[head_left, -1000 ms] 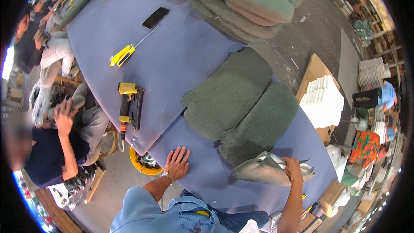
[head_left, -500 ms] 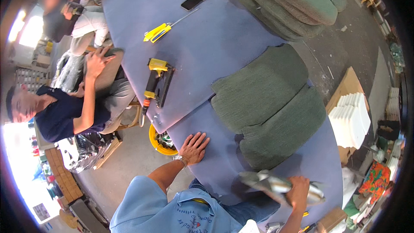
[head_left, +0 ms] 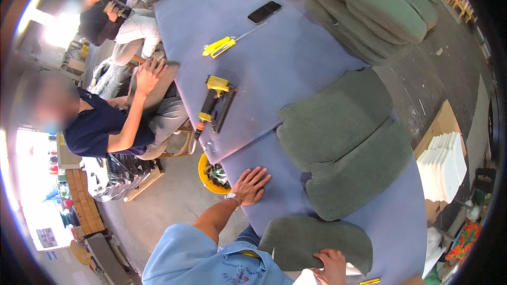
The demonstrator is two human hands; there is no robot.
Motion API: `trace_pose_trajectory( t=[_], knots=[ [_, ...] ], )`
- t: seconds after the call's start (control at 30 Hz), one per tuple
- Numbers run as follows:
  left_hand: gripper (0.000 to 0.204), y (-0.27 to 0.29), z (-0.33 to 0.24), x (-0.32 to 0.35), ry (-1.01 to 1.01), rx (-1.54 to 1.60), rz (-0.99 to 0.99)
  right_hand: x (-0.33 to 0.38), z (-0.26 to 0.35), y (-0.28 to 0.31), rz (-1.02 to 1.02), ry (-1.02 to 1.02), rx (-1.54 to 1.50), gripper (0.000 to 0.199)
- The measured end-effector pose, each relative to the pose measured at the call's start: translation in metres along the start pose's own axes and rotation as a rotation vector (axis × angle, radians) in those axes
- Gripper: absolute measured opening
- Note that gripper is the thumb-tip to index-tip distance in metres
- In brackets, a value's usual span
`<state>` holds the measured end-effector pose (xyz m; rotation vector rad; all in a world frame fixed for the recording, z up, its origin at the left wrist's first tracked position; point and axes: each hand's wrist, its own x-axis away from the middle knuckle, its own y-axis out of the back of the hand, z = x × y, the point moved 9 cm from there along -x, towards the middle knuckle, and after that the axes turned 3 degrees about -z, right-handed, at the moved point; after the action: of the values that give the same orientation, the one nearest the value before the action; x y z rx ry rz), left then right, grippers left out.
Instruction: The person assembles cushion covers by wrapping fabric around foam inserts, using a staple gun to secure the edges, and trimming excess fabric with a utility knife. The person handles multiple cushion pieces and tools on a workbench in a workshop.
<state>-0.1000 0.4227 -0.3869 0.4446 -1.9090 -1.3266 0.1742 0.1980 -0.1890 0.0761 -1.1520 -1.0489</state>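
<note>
My left hand (head_left: 252,184) lies flat on the blue-grey covered table (head_left: 248,153), fingers spread and holding nothing; a watch is on that wrist. At the near edge of the table my right hand (head_left: 331,265) has its fingers bent over the near edge of a dark green upholstered pad (head_left: 311,240), green side up. A strip of white shows along that edge beside the hand. The thumb is hidden. Just beyond lie two more green pads, a far one (head_left: 338,116) and a nearer one (head_left: 362,171), side by side.
Left of the pads lie a yellow-and-black staple gun (head_left: 214,103) with its hose, yellow-handled tools (head_left: 219,46) and a black phone (head_left: 264,12). Green pads (head_left: 369,10) are stacked at far right. A yellow bucket (head_left: 205,178) stands below the left edge, near a seated co-worker (head_left: 111,121).
My right hand has brought the pad, blurred and tilted before, down to the near table edge with its green face up. My left hand stays flat. The whole view has shifted slightly.
</note>
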Motion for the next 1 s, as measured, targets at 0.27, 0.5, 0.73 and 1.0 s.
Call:
trace_pose_trajectory(
  t=[0.27,0.5,0.73,1.0],
  knots=[
    [0.067,0.008,-0.002,0.008,-0.033,0.071,-0.098,-0.006,-0.02,-0.052,-0.053,-0.104,-0.203,0.031],
    [0.065,0.028,-0.004,0.002,-0.086,0.074,-0.331,0.04,-0.051,-0.122,-0.313,-0.12,-0.408,0.022],
    [0.058,0.019,-0.005,0.012,0.001,0.178,-0.507,0.124,-0.046,-0.116,-0.66,-0.111,-0.189,0.024],
    [0.041,0.144,-0.144,0.105,-0.266,1.482,-0.192,0.106,-0.131,-0.182,-1.041,-0.423,-0.543,0.029]
  ],
)
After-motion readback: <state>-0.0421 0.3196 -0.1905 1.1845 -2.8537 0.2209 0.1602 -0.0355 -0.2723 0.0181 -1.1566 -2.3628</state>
